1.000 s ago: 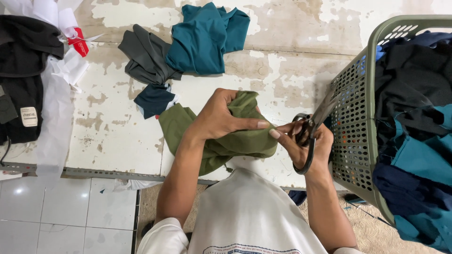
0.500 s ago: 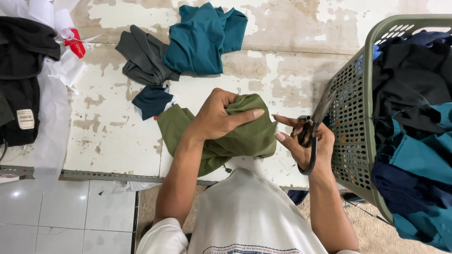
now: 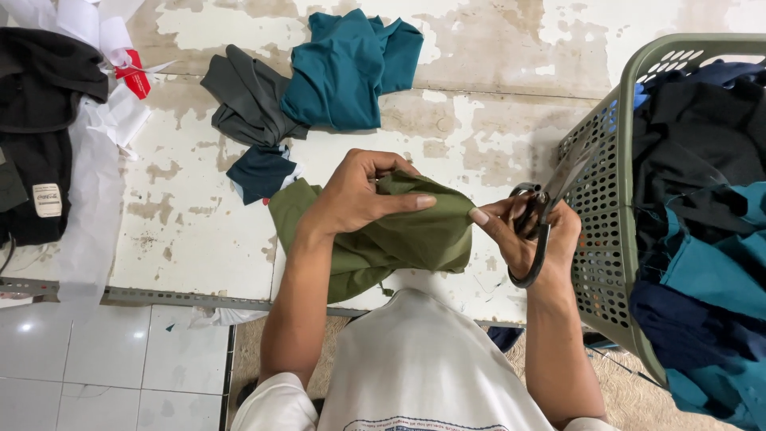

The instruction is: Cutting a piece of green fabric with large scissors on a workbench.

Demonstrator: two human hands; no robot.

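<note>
My left hand (image 3: 359, 195) grips a bunched olive-green garment (image 3: 399, 239) just above the worn white tabletop (image 3: 199, 239). Its fingers press the cloth's upper fold. My right hand (image 3: 527, 235) holds a pair of black-handled scissors (image 3: 546, 211), blades pointing up and to the right toward the basket. The right thumb touches the right edge of the green garment.
A grey-green perforated laundry basket (image 3: 606, 207) full of dark and teal clothes stands at the right. A teal garment (image 3: 347, 68), a grey one (image 3: 247, 104) and a small navy piece (image 3: 259, 172) lie further back. Black clothing (image 3: 36, 120) and white paper (image 3: 92, 183) lie at the left; tiled floor below.
The scissors have swung away from the green cloth, blades now pointing up toward the basket. My left hand has shifted its grip slightly along the fold.
</note>
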